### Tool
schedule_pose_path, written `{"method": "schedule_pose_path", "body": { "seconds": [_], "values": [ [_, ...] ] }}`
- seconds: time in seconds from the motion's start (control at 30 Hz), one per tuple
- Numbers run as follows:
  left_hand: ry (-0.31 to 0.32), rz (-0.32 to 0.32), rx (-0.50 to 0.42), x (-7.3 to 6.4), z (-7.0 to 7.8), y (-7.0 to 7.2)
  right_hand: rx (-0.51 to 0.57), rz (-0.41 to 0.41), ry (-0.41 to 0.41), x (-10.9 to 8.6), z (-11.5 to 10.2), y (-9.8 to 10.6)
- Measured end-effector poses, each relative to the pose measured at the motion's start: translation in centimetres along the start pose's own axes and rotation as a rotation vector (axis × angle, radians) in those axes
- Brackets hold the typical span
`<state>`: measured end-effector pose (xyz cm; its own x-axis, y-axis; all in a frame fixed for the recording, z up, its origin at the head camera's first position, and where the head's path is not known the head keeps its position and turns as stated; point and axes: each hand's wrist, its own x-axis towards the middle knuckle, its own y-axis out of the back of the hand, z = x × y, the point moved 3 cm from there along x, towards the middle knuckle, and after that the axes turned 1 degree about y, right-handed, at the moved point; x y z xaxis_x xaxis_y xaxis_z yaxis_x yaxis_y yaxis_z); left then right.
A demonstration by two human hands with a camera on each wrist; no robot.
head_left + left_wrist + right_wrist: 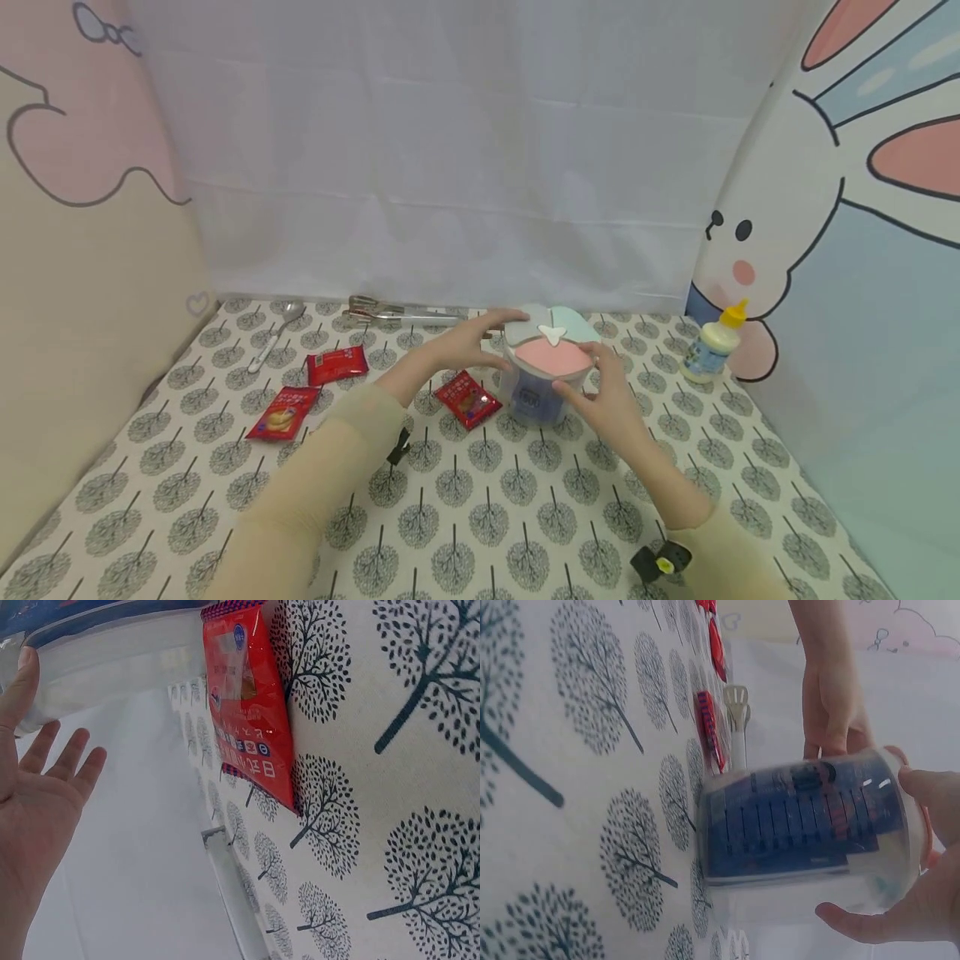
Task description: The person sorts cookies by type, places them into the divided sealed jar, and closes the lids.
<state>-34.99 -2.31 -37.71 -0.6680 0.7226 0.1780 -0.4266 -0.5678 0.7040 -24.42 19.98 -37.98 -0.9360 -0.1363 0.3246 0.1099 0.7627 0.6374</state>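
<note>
A clear plastic canister (531,400) stands upright on the patterned cloth, with a blue label and a lid (553,357) in grey, mint and pink sections with a white centre piece. My left hand (474,340) is at the lid's left edge. In the left wrist view its thumb touches the canister's rim, while the other fingers stretch out fairly straight beside it. From the right, my right hand (609,398) holds the rim, with bent fingers at the lid and the thumb lower on the front. A red snack packet (468,400) lies just left of the canister.
Two more red packets (337,365) and a spoon (276,335) lie to the left. Metal tongs (405,316) rest along the back edge. A bottle with a yellow nozzle (709,352) stands at the right. White and printed curtains (450,167) enclose the table.
</note>
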Motion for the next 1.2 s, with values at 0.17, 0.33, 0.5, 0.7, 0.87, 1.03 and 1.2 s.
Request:
{"method": "schedule_pose_path", "body": {
  "seconds": [0.17,0.33,0.5,0.7,0.87,1.03,1.2],
  "values": [
    [-0.002,0.029,-0.109,0.3,-0.4,-0.9,0.007,0.045,-0.006,-0.2,-0.5,-1.0],
    [0.001,0.104,-0.082,0.1,0.1,-2.1,0.067,0.050,-0.007,0.6,0.7,-1.0],
    [0.036,0.178,0.015,-0.3,1.2,-2.6,0.180,-0.026,0.056,2.1,2.9,0.1],
    [0.105,0.196,0.029,-1.6,2.5,-2.8,0.381,-0.224,0.069,4.0,5.2,1.9],
    [0.095,0.218,0.030,-2.7,3.4,-3.4,0.496,-0.339,0.089,5.4,7.0,2.8],
    [0.101,0.205,0.061,-3.4,3.9,-3.6,0.544,-0.400,0.118,6.1,7.8,3.0],
    [0.138,0.178,0.088,-3.5,3.2,-2.2,0.460,-0.412,0.131,6.0,7.2,3.2]
  ]
}}
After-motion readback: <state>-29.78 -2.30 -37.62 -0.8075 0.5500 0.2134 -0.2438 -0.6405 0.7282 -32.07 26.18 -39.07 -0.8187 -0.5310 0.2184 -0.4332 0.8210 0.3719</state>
